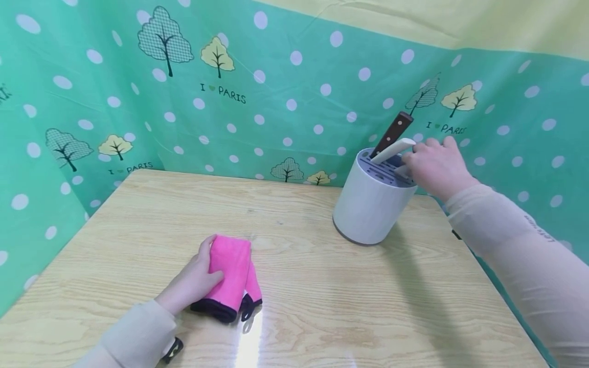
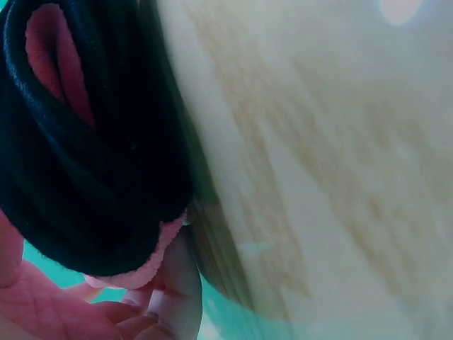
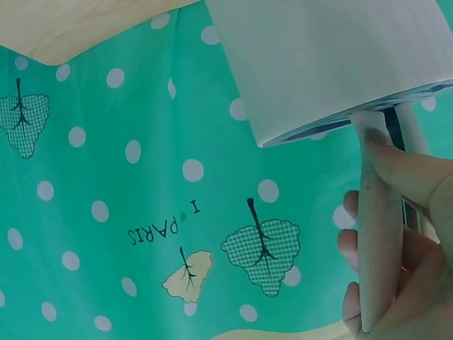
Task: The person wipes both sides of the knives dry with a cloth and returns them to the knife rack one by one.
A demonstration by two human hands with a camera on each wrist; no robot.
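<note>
My left hand [image 1: 199,280] grips a folded pink cloth [image 1: 230,268] with black edging, low on the left part of the table. Up close in the left wrist view, the black edging [image 2: 106,184] curls round a pink fold. At the right, my right hand [image 1: 434,166] holds a white knife handle [image 3: 380,244] that stands in a white knife block [image 1: 370,209]. Thumb and fingers wrap that handle in the right wrist view; its blade is hidden. Another white handle [image 1: 392,151] and a dark brown riveted handle [image 1: 393,132] lean out of the block's grey slotted top.
The wooden table [image 1: 303,286] reaches back to a green dotted curtain [image 1: 294,102]. A small black-and-gold item [image 1: 173,350] is beside the left sleeve. Near the table's right edge shows a small dark object [image 1: 456,234].
</note>
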